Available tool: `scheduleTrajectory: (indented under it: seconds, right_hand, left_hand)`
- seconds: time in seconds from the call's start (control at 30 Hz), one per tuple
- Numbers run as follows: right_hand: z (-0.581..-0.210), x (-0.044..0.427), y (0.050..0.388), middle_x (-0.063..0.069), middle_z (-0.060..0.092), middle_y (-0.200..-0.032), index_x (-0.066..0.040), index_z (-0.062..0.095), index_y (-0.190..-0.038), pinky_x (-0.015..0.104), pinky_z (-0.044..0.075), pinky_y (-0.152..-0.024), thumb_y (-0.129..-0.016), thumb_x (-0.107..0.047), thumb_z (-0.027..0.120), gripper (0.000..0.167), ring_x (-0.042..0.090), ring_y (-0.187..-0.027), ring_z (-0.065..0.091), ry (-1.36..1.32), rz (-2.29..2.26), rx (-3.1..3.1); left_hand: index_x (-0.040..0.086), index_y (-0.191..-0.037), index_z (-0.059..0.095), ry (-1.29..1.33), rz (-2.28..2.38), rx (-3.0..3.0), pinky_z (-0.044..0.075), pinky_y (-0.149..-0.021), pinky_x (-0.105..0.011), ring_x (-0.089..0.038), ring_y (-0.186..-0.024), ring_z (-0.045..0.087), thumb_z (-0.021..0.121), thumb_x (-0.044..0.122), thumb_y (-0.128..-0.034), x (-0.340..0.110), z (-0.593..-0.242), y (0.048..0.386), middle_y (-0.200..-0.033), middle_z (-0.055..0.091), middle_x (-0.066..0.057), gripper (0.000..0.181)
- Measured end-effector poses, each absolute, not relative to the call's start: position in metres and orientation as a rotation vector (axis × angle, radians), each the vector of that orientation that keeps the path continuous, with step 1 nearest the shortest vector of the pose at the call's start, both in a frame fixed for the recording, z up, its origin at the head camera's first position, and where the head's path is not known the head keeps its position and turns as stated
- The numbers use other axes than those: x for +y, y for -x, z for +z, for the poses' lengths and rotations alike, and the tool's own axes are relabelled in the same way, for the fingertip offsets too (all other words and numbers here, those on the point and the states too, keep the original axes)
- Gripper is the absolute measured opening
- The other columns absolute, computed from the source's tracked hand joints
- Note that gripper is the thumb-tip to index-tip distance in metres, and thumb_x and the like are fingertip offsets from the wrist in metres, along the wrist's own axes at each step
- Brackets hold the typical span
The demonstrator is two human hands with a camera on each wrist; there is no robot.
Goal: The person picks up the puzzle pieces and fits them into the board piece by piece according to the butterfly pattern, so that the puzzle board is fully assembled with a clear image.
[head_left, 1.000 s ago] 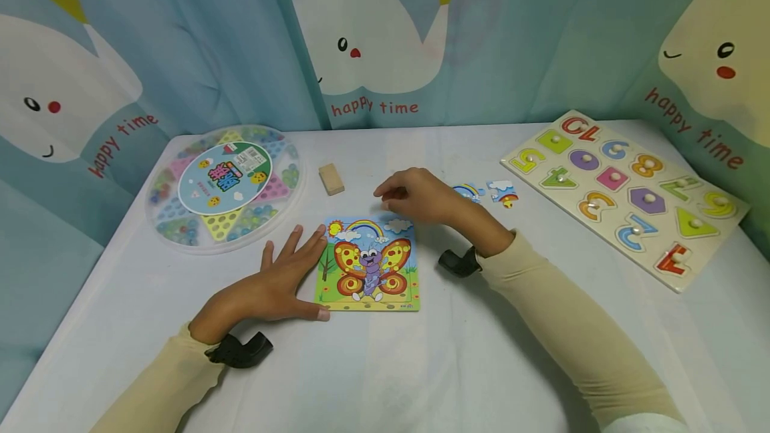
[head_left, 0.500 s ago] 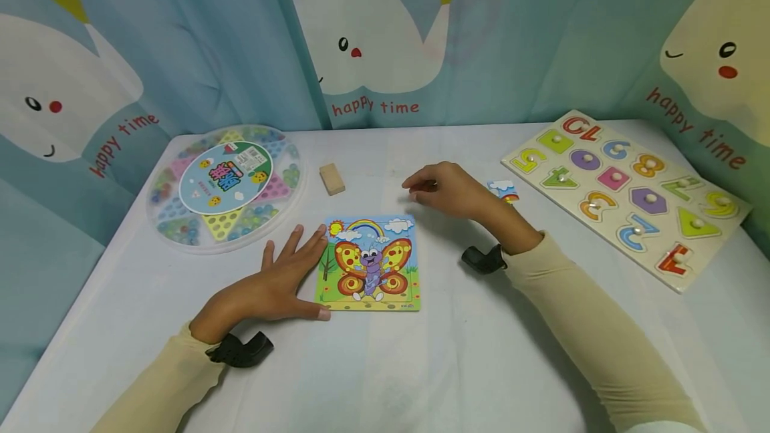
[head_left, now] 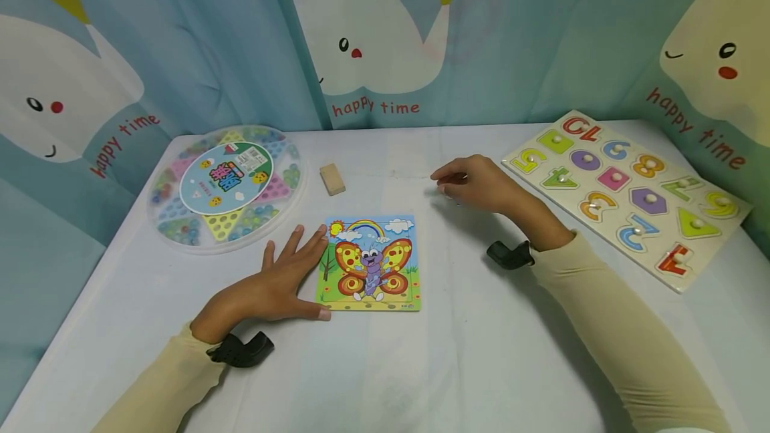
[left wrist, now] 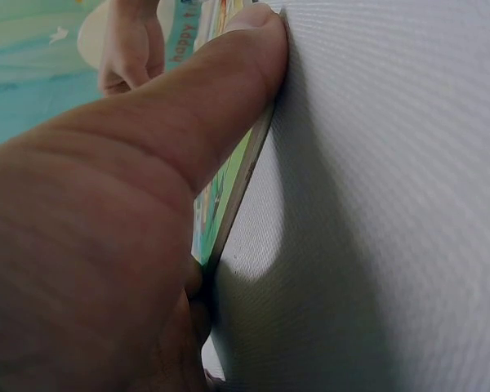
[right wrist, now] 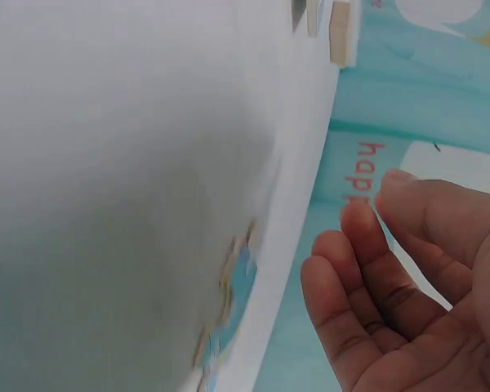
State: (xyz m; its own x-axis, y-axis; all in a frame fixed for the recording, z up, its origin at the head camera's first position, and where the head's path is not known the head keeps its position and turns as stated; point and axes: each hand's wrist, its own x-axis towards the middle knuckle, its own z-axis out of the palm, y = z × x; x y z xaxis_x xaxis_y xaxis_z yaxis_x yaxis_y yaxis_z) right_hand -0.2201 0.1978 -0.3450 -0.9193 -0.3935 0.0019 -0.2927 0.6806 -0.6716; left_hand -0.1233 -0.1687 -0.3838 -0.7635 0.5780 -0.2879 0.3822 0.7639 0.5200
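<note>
A square butterfly jigsaw puzzle (head_left: 371, 262) lies flat on the white table. My left hand (head_left: 271, 291) rests at its left side with fingers spread, the thumb and fingertips touching its edge. In the left wrist view the thumb (left wrist: 220, 77) lies along the board's rim. To the right of the board, my right hand (head_left: 478, 182) hovers above the table, its fingers loosely bent with nothing between them. Jigsaw pieces (right wrist: 238, 290) lie beneath it in the right wrist view; in the head view that hand hides nearly all of them.
A round clear case (head_left: 289, 212) of coloured beads stands at the back left. Near it lies a small wooden block (head_left: 332, 180). At the right is a board of number and shape pegs (head_left: 625, 202). A whale-print curtain (head_left: 511, 39) hangs behind the table.
My right hand has moved rightward and slightly back, from above the board's far edge to over the loose jigsaw pieces, covering them. The left hand and the butterfly puzzle have stayed still.
</note>
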Motion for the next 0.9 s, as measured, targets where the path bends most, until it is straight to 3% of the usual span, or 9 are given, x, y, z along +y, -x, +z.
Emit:
scheduleTrajectory:
  seconds: [0.27, 0.57, 0.9]
  right_hand:
    - [-0.345, 0.223, 0.217, 0.016, 0.068, -0.106, 0.004, 0.068, -0.117, 0.023, 0.048, -0.074, -0.094, -0.007, 0.063, 0.026, 0.025, -0.095, 0.06, 0.512, -1.082, 2.777]
    - [-0.352, 0.236, 0.218, 0.023, 0.061, -0.113, 0.008, 0.062, -0.123, 0.044, 0.046, -0.09, -0.092, -0.002, 0.063, 0.033, 0.032, -0.104, 0.056, 0.43, -1.075, 2.774]
    - [-0.359, 0.24, 0.223, 0.024, 0.061, -0.117, 0.008, 0.063, -0.122, 0.044, 0.045, -0.091, -0.089, 0.0, 0.065, 0.034, 0.032, -0.103, 0.055, 0.461, -1.071, 2.772]
  left_hand:
    - [0.009, -0.157, 0.012, -0.727, 0.607, 2.523, -0.018, -0.103, -0.066, -0.031, -0.144, -0.02, 0.079, 0.054, -0.073, -0.168, -0.383, 0.124, -0.163, -0.005, 0.0, 0.116]
    - [0.009, -0.157, 0.012, -0.727, 0.617, 2.523, -0.018, -0.103, -0.066, -0.031, -0.144, -0.02, 0.08, 0.054, -0.0732, -0.169, -0.384, 0.123, -0.163, -0.005, -0.001, 0.116]
    - [0.008, -0.157, 0.012, -0.732, 0.614, 2.522, -0.018, -0.103, -0.066, -0.032, -0.144, -0.02, 0.079, 0.054, -0.0733, -0.169, -0.382, 0.123, -0.163, -0.005, -0.001, 0.116]
